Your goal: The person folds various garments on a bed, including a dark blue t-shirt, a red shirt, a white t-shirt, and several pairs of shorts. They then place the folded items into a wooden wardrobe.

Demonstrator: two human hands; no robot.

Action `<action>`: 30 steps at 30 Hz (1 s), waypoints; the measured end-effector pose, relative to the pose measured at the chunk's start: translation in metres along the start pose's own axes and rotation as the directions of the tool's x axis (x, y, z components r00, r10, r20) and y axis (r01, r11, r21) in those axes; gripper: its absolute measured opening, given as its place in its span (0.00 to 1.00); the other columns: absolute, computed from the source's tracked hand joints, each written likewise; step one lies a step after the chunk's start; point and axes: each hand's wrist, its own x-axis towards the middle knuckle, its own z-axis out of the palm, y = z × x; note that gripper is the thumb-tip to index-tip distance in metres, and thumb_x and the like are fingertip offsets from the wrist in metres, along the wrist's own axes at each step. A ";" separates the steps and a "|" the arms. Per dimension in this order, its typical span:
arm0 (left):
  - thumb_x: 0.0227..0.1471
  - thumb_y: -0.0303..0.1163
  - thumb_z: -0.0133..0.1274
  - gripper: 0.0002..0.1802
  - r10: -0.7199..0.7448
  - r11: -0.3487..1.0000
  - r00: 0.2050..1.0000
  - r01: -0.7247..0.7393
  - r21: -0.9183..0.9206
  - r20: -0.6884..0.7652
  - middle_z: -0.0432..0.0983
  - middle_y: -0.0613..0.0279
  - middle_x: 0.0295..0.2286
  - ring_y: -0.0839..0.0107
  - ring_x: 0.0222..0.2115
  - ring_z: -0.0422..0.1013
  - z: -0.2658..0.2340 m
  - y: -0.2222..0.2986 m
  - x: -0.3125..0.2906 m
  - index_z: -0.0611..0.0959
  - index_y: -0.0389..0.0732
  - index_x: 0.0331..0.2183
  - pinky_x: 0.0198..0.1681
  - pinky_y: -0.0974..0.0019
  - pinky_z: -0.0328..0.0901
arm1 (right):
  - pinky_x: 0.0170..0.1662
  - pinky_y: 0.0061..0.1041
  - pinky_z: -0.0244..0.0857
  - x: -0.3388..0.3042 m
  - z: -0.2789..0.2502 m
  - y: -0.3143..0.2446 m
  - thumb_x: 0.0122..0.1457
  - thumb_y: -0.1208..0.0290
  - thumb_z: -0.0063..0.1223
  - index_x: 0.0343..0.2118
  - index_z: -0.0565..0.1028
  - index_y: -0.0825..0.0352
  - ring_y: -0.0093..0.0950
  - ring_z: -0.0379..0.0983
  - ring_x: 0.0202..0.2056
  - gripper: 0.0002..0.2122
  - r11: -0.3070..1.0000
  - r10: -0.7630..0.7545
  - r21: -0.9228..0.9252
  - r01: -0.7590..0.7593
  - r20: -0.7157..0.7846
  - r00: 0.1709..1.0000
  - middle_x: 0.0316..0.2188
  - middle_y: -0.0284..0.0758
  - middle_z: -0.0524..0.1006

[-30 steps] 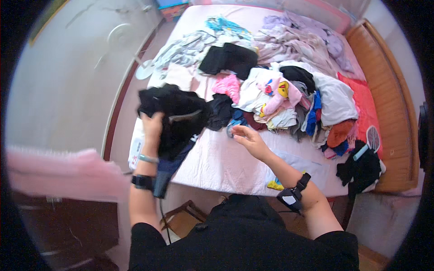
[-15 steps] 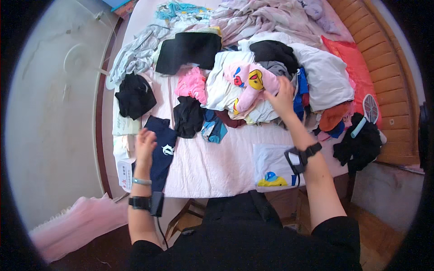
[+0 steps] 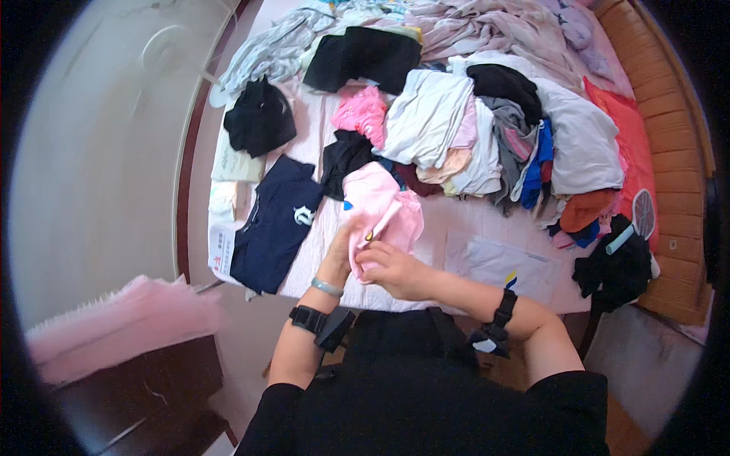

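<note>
Just above the bed's front edge, I hold a pink cartoon-print garment (image 3: 370, 190) in front of me. My left hand (image 3: 339, 245) grips its left side, some fingers hidden by the cloth. My right hand (image 3: 397, 272) pinches its lower edge, close beside the left. The garment hangs bunched, and most of its print is folded out of sight. A navy folded garment (image 3: 275, 220) with a white emblem lies flat to the left of my hands. Under my right forearm's far side lies a folded white garment (image 3: 498, 262) with a yellow and blue print.
A heap of clothes covers the bed's middle, with a white garment (image 3: 426, 114) on top. Black clothes (image 3: 259, 120) lie on the left and a black pile (image 3: 604, 266) at the right corner, near a light-blue-handled racket (image 3: 642, 215). A wooden headboard (image 3: 669, 114) borders the right.
The pink garment has come off the heap toward me, and both hands now hold it. My left hand has moved right from beside the navy garment. The view has shifted.
</note>
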 end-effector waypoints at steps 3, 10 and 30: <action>0.40 0.26 0.48 0.18 -0.070 0.995 0.997 0.072 -0.065 0.030 0.73 0.54 0.28 0.67 0.25 0.72 -0.024 -0.009 -0.025 0.71 0.31 0.38 0.29 0.69 0.68 | 0.42 0.29 0.59 -0.017 0.016 -0.023 0.42 0.75 0.53 0.28 0.71 0.66 0.36 0.65 0.37 0.08 0.998 0.050 0.022 -0.052 0.070 0.996 0.35 0.39 0.68; 0.33 0.23 0.45 0.27 0.198 0.980 0.980 -0.198 0.024 -0.019 0.70 0.53 0.34 0.65 0.33 0.70 -0.041 -0.022 -0.129 0.68 0.32 0.42 0.39 0.67 0.65 | 0.45 0.29 0.59 -0.032 0.022 -0.034 0.47 0.66 0.54 0.39 0.67 0.68 0.32 0.65 0.42 0.17 0.835 0.539 0.275 -0.476 -0.232 0.810 0.41 0.38 0.68; 0.43 0.39 0.52 0.29 0.380 0.891 0.898 -0.420 -0.173 -0.223 0.70 0.58 0.36 0.71 0.30 0.70 -0.160 -0.167 -0.274 0.65 0.35 0.45 0.32 0.72 0.67 | 0.44 0.23 0.63 -0.029 0.104 -0.130 0.48 0.80 0.50 0.47 0.61 0.67 0.24 0.68 0.40 0.21 0.534 0.569 0.759 -0.372 0.003 0.822 0.40 0.34 0.70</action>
